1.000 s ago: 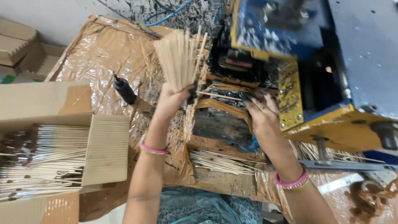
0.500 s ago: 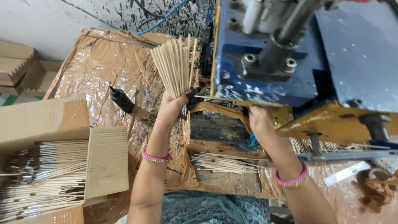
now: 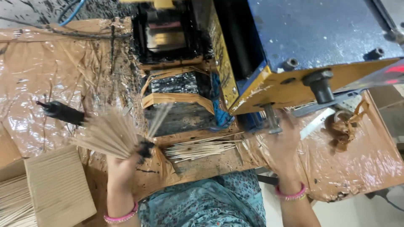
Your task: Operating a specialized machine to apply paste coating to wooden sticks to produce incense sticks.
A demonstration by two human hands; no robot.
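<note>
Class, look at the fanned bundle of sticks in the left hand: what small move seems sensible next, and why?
Probably square up the bundle of sticks: the left hand grips it at one end, splayed, while the right hand is open and free by the blue machine.

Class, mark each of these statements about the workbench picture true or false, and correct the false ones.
1. The left hand grips a fanned bundle of thin sticks. True.
2. The right hand holds a bundle too. False: it is open and blurred, holding nothing.
3. A small pile of sticks lies on the bench in front of the blue and yellow machine. True.
4. The cardboard box sits at the right edge. False: it is at the lower left.
</note>
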